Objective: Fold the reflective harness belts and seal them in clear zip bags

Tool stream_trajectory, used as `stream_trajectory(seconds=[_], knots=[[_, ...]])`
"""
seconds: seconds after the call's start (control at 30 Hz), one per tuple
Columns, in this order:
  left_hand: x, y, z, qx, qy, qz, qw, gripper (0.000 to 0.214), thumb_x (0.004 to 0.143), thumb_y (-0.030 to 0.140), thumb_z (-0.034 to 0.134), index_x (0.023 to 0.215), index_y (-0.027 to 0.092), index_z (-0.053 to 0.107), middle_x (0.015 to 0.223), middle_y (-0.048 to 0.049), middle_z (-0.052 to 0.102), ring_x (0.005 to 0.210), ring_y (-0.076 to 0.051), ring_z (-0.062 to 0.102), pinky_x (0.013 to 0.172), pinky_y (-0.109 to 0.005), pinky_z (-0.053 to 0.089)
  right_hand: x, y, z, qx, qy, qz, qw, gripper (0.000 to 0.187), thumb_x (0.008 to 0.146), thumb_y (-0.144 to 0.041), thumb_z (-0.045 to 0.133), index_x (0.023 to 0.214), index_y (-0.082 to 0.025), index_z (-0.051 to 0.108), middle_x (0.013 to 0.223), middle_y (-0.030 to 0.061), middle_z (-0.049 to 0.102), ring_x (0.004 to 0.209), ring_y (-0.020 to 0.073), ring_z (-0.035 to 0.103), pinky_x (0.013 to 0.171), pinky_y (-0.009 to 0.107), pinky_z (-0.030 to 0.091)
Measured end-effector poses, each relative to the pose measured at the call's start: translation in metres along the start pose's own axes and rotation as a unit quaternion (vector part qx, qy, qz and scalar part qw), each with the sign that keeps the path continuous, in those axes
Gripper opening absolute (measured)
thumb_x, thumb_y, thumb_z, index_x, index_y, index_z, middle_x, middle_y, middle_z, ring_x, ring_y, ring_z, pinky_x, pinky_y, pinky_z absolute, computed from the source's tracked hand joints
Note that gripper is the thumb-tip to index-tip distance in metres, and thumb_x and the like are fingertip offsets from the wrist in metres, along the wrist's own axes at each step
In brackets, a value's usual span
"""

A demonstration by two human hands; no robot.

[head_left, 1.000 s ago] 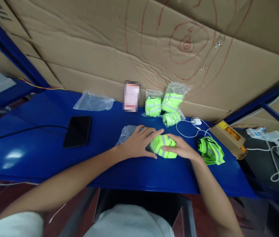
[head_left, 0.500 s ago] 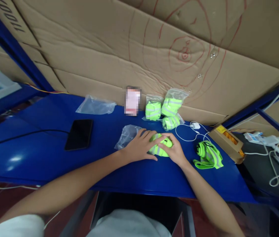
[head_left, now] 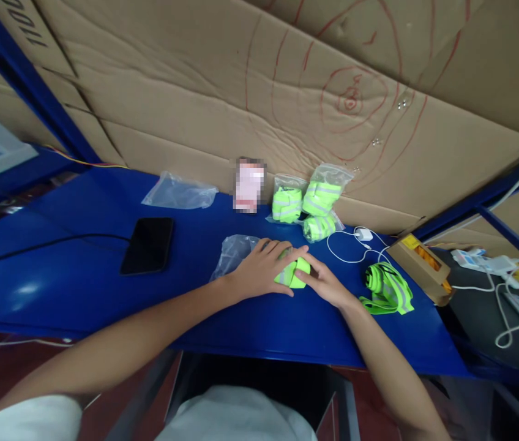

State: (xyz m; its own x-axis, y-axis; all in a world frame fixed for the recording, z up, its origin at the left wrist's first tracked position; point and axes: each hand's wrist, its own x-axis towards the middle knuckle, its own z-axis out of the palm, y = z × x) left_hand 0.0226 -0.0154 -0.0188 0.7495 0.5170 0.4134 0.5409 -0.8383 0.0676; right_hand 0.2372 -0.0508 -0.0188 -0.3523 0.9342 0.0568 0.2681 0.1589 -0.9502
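Observation:
Between my two hands is a folded neon-green reflective strap (head_left: 299,275) with grey bands, low over the blue table. My left hand (head_left: 262,269) lies over its left side, fingers bent across the top and thumb below. From the right, my right hand (head_left: 328,283) grips the same bundle, thumb on the near face and fingers behind. Part of the strap is hidden under the fingers. A clear plastic bag (head_left: 232,254) lies just left of my left hand, partly covered by it. Another reflective strap (head_left: 388,288), loosely coiled and unbagged, rests right of my right hand.
Behind the hands stand several bagged straps (head_left: 321,196) near the cardboard wall (head_left: 172,92). An empty clear bag (head_left: 179,191), a blurred pink item (head_left: 249,185) and a black tablet (head_left: 147,245) with cable lie leftward. A white cable (head_left: 346,260) and cardboard box (head_left: 420,269) are at right.
The strap bundle looks smaller and more tightly folded between the hands, its right end pulled in leftward. My right hand's fingers have shifted slightly left over it. The view has tilted slightly.

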Motion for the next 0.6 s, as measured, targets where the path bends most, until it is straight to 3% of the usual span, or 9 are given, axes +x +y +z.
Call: stream_trajectory(seconds=[0.17, 0.27, 0.37, 0.47, 0.6], knots=[[0.003, 0.009, -0.004, 0.014, -0.007, 0.015, 1.000, 0.100, 0.076, 0.071, 0.066, 0.154, 0.020, 0.030, 0.134, -0.0163, 0.055, 0.120, -0.034, 0.049, 0.104, -0.046, 0.029, 0.004, 0.004, 0.017, 0.044, 0.124, 0.023, 0.991, 0.048, 0.077, -0.048, 0.076, 0.113, -0.025, 0.054, 0.107, 0.0025, 0.065, 0.091, 0.0188, 0.066, 0.073, 0.029, 0.057], [0.006, 0.017, -0.007, 0.036, -0.012, 0.013, 0.999, 0.094, 0.081, 0.066, 0.065, 0.155, 0.021, 0.028, 0.129, -0.0158, 0.058, 0.115, -0.034, 0.052, 0.100, -0.045, 0.032, 0.006, 0.005, 0.027, 0.041, 0.141, 0.015, 0.989, 0.046, 0.077, -0.055, 0.073, 0.107, -0.023, 0.057, 0.100, 0.0024, 0.066, 0.088, 0.0194, 0.067, 0.076, 0.031, 0.057], [0.011, 0.017, -0.011, 0.056, -0.005, -0.035, 0.998, 0.089, 0.087, 0.062, 0.060, 0.158, 0.022, 0.023, 0.126, -0.0157, 0.059, 0.110, -0.033, 0.055, 0.095, -0.044, 0.034, 0.005, -0.001, 0.026, 0.035, 0.102, 0.014, 0.994, 0.048, 0.089, -0.062, 0.056, 0.116, -0.022, 0.062, 0.115, 0.0066, 0.068, 0.109, 0.0236, 0.065, 0.098, 0.038, 0.052], [0.016, 0.016, -0.013, 0.067, 0.000, -0.087, 0.994, 0.090, 0.089, 0.062, 0.056, 0.159, 0.020, 0.019, 0.123, -0.0167, 0.060, 0.106, -0.034, 0.056, 0.090, -0.043, 0.036, 0.003, -0.006, 0.020, 0.036, 0.041, 0.019, 0.998, 0.059, 0.097, -0.067, 0.036, 0.125, -0.023, 0.064, 0.133, 0.0078, 0.062, 0.133, 0.0231, 0.052, 0.115, 0.040, 0.038], [0.022, 0.030, -0.010, 0.107, -0.020, -0.076, 0.991, 0.072, 0.099, 0.038, 0.049, 0.160, 0.024, 0.014, 0.117, -0.0147, 0.061, 0.101, -0.032, 0.056, 0.086, -0.043, 0.037, -0.001, -0.002, 0.013, 0.101, -0.036, 0.031, 0.994, 0.066, 0.091, -0.073, 0.042, 0.127, -0.022, 0.064, 0.133, 0.0103, 0.063, 0.132, 0.0243, 0.054, 0.115, 0.042, 0.039]])
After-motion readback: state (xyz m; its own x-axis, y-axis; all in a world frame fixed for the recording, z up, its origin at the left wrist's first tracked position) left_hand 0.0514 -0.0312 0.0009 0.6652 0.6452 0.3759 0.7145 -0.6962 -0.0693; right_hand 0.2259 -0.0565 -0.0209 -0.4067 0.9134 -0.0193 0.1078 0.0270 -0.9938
